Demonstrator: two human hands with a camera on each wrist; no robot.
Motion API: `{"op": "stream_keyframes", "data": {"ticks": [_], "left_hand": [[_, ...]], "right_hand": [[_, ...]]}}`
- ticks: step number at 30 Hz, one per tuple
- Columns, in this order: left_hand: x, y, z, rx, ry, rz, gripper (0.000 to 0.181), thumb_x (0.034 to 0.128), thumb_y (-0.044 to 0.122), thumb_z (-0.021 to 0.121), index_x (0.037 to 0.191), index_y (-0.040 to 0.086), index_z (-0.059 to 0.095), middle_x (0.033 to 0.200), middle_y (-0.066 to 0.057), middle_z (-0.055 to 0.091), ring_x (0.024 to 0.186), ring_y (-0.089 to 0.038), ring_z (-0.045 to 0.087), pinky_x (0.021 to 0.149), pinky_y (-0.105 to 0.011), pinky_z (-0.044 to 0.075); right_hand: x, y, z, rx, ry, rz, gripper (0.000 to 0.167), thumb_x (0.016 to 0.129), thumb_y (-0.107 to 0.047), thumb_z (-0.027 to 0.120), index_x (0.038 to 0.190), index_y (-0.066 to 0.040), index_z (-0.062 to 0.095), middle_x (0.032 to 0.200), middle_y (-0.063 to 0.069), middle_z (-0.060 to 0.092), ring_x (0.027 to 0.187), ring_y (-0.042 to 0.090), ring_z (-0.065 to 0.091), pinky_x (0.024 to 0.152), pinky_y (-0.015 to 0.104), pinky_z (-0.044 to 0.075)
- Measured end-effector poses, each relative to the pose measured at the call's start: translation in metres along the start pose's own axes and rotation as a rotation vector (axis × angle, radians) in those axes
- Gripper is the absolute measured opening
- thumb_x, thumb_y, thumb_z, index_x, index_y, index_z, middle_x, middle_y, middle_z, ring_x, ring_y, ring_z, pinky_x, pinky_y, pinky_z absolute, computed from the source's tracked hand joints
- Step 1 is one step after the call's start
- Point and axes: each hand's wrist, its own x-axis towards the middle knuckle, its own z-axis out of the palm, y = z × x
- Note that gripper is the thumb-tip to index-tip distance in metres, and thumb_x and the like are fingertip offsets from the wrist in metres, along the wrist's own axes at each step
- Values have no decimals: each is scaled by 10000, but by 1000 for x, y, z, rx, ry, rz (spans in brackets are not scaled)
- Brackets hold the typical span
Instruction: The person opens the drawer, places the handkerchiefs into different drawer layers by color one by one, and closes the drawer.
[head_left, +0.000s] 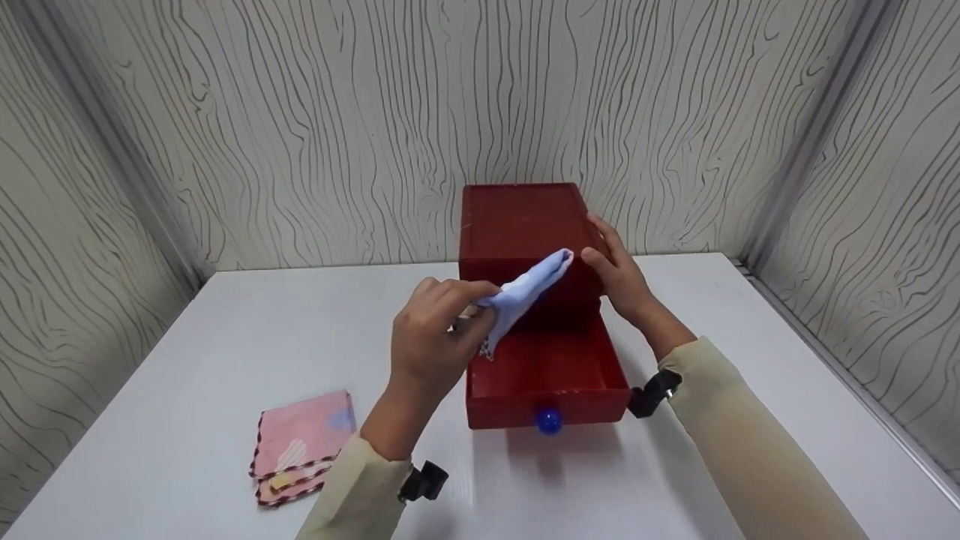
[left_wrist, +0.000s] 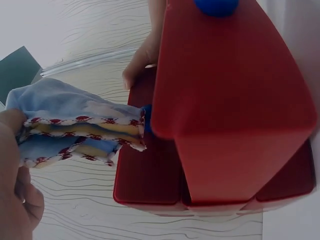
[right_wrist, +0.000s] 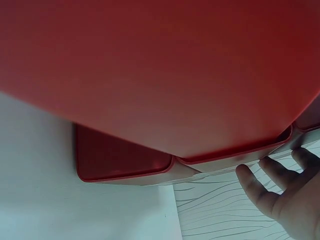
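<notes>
My left hand (head_left: 435, 334) pinches a folded light-blue handkerchief (head_left: 525, 289) between thumb and fingers, above a pulled-out drawer. In the left wrist view, the layered handkerchief (left_wrist: 75, 107) shows red-and-white stitched edges and yellow patches. The red drawer cabinet (head_left: 521, 221) stands near the back wall. Its middle drawer (head_left: 506, 409), with a blue knob (head_left: 549, 421), sticks out toward me; what shows of its inside is bare red. Against the cabinet's right side rests my right hand (head_left: 626, 281), fingers extended. The right wrist view shows those fingers (right_wrist: 277, 172) spread beside the cabinet edge.
A folded pink handkerchief (head_left: 304, 431) with a dark stitched border lies on the white table (head_left: 247, 337) at front left, partly behind the left sleeve. Wood-grain patterned panels (head_left: 337, 135) enclose the back and sides. Each wrist carries a small black mount (head_left: 424, 481).
</notes>
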Motion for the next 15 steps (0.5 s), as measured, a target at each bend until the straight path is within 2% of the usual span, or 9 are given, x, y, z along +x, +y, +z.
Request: {"op": "stream_keyframes", "data": {"ticks": [6,12,15], "left_hand": [[-6,5,8,-10,-41,-2,168,828,133,721,982,201,714,987,50,743,762,-105,561,594,-151,497],[-13,5,16,13,-71,22,177,803,119,734,948,220,719,935,70,740,758,-89,571,607,-149,495],[-16,4,19,9,-91,23,177,796,127,746,944,223,726,916,74,739,761,-81,571,613,-150,499]], "right_hand": [[0,1,1,3,-5,1,628,972,-347,424,1540,-324,157,1574,52,266,1318,290,411,954,473,452],[0,3,0,17,-8,-19,623,970,-352,421,1538,-320,166,1533,85,325,1223,340,494,775,322,528],[0,3,-1,21,-8,-33,623,966,-341,421,1537,-314,172,1515,87,346,1212,342,504,789,326,519]]}}
